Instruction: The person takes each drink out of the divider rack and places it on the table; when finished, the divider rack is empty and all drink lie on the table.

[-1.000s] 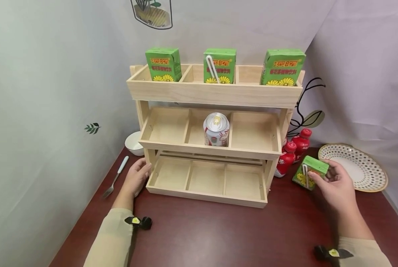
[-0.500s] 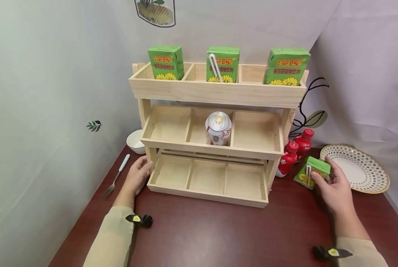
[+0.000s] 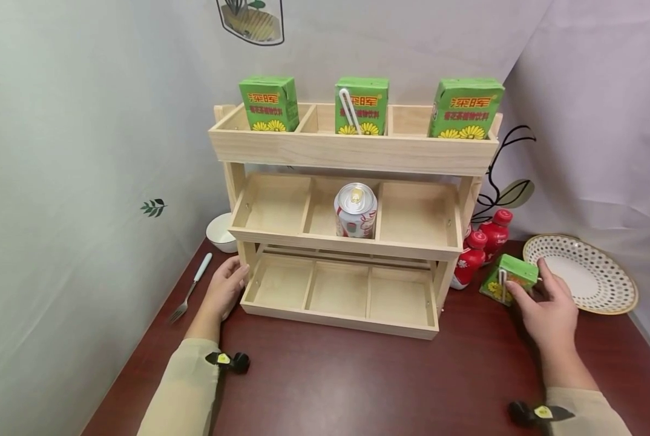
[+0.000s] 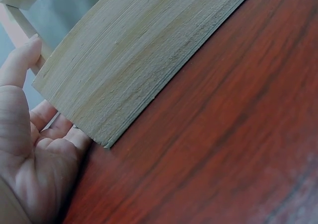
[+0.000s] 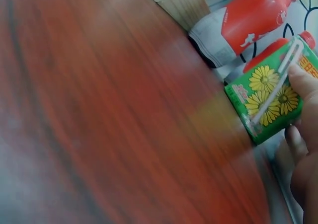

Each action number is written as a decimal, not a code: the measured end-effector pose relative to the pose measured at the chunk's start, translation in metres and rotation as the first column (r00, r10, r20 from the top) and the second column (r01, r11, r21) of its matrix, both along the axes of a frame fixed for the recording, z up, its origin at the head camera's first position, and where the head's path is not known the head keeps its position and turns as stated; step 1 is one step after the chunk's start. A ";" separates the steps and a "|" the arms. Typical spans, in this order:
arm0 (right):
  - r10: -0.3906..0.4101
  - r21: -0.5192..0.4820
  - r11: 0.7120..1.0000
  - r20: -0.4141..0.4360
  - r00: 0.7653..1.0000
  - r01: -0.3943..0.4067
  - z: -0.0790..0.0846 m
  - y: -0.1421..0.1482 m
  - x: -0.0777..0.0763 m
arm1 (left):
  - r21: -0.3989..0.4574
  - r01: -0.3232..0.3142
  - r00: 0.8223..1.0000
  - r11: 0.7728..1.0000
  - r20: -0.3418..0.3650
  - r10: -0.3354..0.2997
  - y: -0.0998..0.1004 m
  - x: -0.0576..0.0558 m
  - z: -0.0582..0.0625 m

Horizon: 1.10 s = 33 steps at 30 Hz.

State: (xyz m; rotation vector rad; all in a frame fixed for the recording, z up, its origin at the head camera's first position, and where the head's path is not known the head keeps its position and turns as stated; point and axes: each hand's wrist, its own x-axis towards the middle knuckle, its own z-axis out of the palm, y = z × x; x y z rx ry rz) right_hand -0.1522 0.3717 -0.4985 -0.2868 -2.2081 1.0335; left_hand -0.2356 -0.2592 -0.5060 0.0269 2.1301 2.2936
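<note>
Green carton (image 3: 514,270) sits near rear right corner of desk (image 3: 325,381), between red bottles (image 3: 468,263) and plate (image 3: 610,275). Right hand (image 3: 554,312) pinches it, thumb near straw (image 5: 270,99). Loose pinch could let carton slip; inward swing could topple bottles. Left hand (image 3: 224,287) at rack's (image 3: 352,154) lower left corner, fingers partly hidden, cannot tell whether clamped; careless push may shift rack.

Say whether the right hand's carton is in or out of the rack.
Out: the right hand holds the carton beside the red bottles, outside the rack.
</note>
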 end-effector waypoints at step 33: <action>0.002 -0.169 0.985 0.072 0.997 0.011 -0.001 -0.014 0.000 | -0.012 -0.024 1.000 1.000 -0.016 0.024 0.003 0.001 0.001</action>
